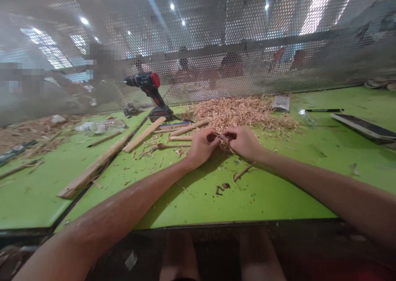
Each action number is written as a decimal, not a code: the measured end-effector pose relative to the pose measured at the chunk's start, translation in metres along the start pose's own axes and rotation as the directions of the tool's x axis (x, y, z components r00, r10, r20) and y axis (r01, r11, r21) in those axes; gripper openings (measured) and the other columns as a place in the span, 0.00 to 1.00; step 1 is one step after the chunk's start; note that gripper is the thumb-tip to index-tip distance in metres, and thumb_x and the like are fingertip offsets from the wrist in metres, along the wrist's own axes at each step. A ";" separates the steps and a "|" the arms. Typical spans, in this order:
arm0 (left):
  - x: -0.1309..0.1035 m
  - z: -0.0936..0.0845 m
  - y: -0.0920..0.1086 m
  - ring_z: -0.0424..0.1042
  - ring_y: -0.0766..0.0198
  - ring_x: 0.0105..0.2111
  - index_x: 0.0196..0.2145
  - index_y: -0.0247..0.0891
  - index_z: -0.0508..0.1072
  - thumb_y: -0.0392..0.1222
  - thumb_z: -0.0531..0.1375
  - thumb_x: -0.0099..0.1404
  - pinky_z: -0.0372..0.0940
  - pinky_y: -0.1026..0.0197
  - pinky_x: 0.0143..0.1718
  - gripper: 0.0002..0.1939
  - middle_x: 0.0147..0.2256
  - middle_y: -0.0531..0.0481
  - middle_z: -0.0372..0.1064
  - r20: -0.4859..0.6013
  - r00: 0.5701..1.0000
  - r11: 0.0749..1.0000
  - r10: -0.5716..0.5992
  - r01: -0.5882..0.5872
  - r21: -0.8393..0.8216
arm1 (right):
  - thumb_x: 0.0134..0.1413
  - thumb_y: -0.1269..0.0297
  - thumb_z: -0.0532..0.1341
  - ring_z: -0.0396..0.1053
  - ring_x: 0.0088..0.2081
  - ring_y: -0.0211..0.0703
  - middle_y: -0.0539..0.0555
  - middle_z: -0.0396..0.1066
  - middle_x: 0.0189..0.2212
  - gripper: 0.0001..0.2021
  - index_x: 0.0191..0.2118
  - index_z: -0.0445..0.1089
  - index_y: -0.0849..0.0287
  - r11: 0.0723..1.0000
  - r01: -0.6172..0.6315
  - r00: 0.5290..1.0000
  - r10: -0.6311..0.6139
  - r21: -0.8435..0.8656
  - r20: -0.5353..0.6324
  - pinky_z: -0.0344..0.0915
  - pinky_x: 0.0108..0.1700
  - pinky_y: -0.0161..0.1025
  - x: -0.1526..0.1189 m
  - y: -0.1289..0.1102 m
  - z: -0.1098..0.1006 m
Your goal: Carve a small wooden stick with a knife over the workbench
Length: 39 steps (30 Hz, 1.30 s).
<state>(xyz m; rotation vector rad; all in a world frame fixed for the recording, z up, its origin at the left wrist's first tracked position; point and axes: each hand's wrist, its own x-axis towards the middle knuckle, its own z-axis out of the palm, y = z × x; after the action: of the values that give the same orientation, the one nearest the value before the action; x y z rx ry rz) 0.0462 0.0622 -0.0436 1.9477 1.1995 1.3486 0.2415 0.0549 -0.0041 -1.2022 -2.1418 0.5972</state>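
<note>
Above the green table, my left hand (201, 148) and my right hand (245, 141) meet fingertip to fingertip. Both are closed in a pinch, and a thin, small piece shows between them, too slight to name. Just behind the hands lies a heap of wood shavings (238, 112). Pale wooden sticks (182, 138) lie beside my left hand. Below my right hand, a short stick (243, 172) rests on the table near some small dark bits (222, 188).
A cordless drill (154, 93) stands at the back left, near a long wooden strip (89, 172) and a clear plastic bottle (100, 126). To the right lie a phone-like slab (365, 125) and a black pen (324, 110). A perforated metal screen (198, 38) closes the back.
</note>
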 end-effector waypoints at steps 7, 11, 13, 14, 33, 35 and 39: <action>-0.002 -0.003 0.009 0.68 0.65 0.24 0.27 0.37 0.77 0.30 0.70 0.62 0.62 0.63 0.30 0.09 0.22 0.56 0.72 -0.024 1.000 0.998 -0.013 0.015 0.067 | 0.65 0.76 0.64 0.73 0.31 0.45 0.58 0.83 0.33 0.11 0.36 0.85 0.62 0.999 0.051 0.999 -0.051 0.017 -0.007 0.66 0.36 0.41 -0.001 -0.002 0.003; -0.002 -0.002 0.009 0.71 0.64 0.25 0.27 0.38 0.76 0.32 0.71 0.63 0.63 0.62 0.30 0.10 0.23 0.55 0.74 -0.015 0.998 0.998 -0.061 0.062 0.017 | 0.61 0.79 0.62 0.72 0.32 0.44 0.60 0.82 0.31 0.11 0.35 0.84 0.66 0.996 0.093 0.995 -0.093 0.002 -0.024 0.63 0.37 0.40 -0.002 -0.002 0.005; -0.001 -0.002 0.008 0.72 0.63 0.25 0.28 0.38 0.77 0.34 0.72 0.63 0.64 0.62 0.29 0.09 0.24 0.54 0.75 -0.010 0.998 0.998 -0.069 0.069 -0.006 | 0.59 0.79 0.62 0.71 0.32 0.44 0.59 0.82 0.30 0.11 0.34 0.83 0.67 0.995 0.099 0.994 -0.100 -0.023 -0.035 0.62 0.37 0.40 -0.002 -0.002 0.006; -0.001 -0.001 0.007 0.72 0.63 0.25 0.28 0.37 0.77 0.34 0.72 0.63 0.64 0.63 0.29 0.09 0.24 0.53 0.75 -0.015 0.998 0.998 -0.065 0.065 -0.007 | 0.59 0.79 0.62 0.71 0.32 0.44 0.59 0.82 0.30 0.10 0.34 0.83 0.67 0.995 0.098 0.994 -0.100 -0.033 -0.042 0.62 0.37 0.40 -0.002 -0.002 0.006; -0.001 -0.002 0.006 0.67 0.66 0.23 0.26 0.38 0.76 0.34 0.68 0.61 0.59 0.64 0.26 0.07 0.22 0.55 0.72 -0.023 0.998 0.998 -0.066 0.066 -0.019 | 0.61 0.81 0.61 0.73 0.33 0.45 0.61 0.84 0.35 0.14 0.40 0.86 0.66 0.998 0.043 0.999 -0.043 -0.042 -0.010 0.64 0.37 0.41 -0.001 -0.004 0.002; -0.001 -0.002 0.005 0.67 0.66 0.23 0.26 0.38 0.76 0.35 0.69 0.60 0.59 0.65 0.25 0.07 0.22 0.55 0.72 -0.021 0.997 0.996 -0.079 0.079 -0.034 | 0.63 0.79 0.62 0.71 0.32 0.44 0.61 0.83 0.34 0.12 0.39 0.85 0.66 0.999 0.052 0.999 -0.052 -0.003 0.005 0.64 0.36 0.40 -0.002 -0.003 0.003; 0.000 -0.001 0.004 0.68 0.66 0.23 0.26 0.39 0.76 0.38 0.70 0.60 0.61 0.65 0.25 0.08 0.21 0.54 0.71 -0.008 0.994 0.991 -0.107 0.106 -0.085 | 0.62 0.78 0.63 0.71 0.32 0.44 0.60 0.82 0.33 0.10 0.36 0.83 0.65 0.996 0.090 0.996 -0.090 0.020 -0.012 0.65 0.36 0.41 -0.003 0.001 0.008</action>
<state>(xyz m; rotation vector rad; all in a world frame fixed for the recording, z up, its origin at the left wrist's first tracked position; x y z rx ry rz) 0.0466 0.0602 -0.0403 1.7942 1.2143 1.3361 0.2384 0.0518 -0.0115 -1.0893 -2.1623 0.5703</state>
